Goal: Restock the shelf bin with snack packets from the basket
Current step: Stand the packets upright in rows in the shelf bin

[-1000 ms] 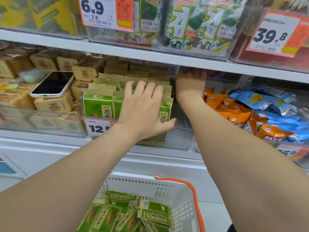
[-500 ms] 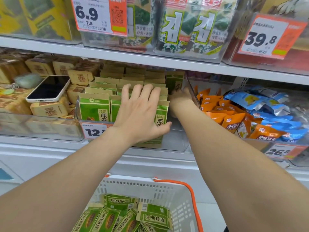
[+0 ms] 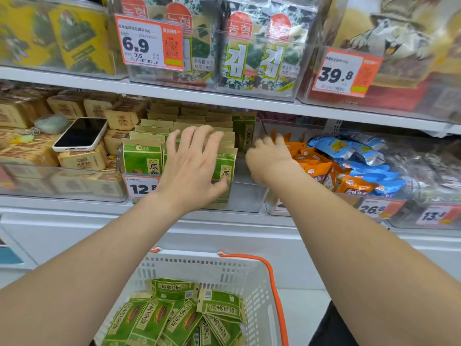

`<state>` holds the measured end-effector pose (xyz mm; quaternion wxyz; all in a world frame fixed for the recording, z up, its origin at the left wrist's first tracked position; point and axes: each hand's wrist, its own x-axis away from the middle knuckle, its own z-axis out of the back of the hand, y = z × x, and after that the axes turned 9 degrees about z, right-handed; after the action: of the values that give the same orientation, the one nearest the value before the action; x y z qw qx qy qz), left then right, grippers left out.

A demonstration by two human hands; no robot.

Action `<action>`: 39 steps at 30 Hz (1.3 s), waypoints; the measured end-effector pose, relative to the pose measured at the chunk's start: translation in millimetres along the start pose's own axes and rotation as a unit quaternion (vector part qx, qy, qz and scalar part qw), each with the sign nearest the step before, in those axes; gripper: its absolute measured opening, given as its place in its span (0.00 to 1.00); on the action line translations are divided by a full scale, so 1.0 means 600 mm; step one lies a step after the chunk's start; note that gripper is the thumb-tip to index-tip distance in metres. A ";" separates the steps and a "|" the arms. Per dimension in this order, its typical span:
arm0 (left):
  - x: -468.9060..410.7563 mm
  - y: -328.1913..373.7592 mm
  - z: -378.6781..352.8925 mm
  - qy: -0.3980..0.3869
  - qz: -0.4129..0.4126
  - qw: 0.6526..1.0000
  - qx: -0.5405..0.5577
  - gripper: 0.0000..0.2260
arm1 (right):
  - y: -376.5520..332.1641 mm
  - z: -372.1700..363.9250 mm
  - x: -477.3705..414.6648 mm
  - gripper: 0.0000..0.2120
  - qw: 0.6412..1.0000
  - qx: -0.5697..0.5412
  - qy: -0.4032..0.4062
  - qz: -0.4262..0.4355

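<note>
A clear shelf bin (image 3: pixel 245 196) on the middle shelf holds upright rows of green snack packets (image 3: pixel 141 158). My left hand (image 3: pixel 192 168) lies flat against the front of the rows, fingers spread, holding nothing. My right hand (image 3: pixel 268 161) is at the bin's right side, over a bare gap, with its fingers curled and blurred; I see nothing in it. One green packet (image 3: pixel 244 131) stands upright at the bin's back right, apart from that hand. Below, a white basket (image 3: pixel 252 273) with an orange handle holds several loose green packets (image 3: pixel 174 318).
A phone (image 3: pixel 81 134) rests on tan packets in the bin to the left. The bin on the right holds orange packets (image 3: pixel 316 171) and blue packets (image 3: pixel 349 151). A 12.8 price tag (image 3: pixel 139 188) hangs on the bin's front. The upper shelf edge (image 3: pixel 224 101) is close above.
My right hand has drawn back from the rear of the bin toward the front, leaving a green packet standing at the back right. My left hand has stayed on the rows.
</note>
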<state>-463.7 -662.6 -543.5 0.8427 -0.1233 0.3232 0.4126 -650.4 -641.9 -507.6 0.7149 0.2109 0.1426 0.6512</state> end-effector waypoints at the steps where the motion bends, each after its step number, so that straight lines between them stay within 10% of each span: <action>1: 0.006 0.002 0.007 0.013 -0.004 1.000 0.013 0.29 | -0.001 0.005 0.021 0.21 0.999 -0.024 0.031 -0.003; 5: 0.045 0.009 0.018 0.006 -0.036 0.998 0.043 0.10 | -0.033 -0.004 0.100 0.14 0.970 -0.118 0.210 -0.033; 10: 0.139 0.025 -0.011 -0.250 -0.021 0.968 -0.025 0.08 | -0.118 -0.080 0.178 0.04 0.937 -0.150 0.315 0.014; 17: 0.278 0.028 -0.079 -0.549 -0.071 0.828 -0.090 0.13 | -0.218 -0.154 0.249 0.03 0.972 -0.170 0.027 0.158; 27: 0.431 0.036 -0.176 -0.774 -0.068 0.626 -0.071 0.26 | -0.254 -0.206 0.253 0.08 0.931 -0.198 -0.200 0.233; 39: 0.521 0.071 -0.222 -0.804 0.102 0.584 0.049 0.25 | -0.251 -0.209 0.237 0.08 0.922 -0.219 -0.193 0.256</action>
<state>-414.7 -506.7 -844.2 0.7158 0.3343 -0.4555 0.4104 -563.2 -495.6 -680.3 0.5657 0.1998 -0.2028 0.7739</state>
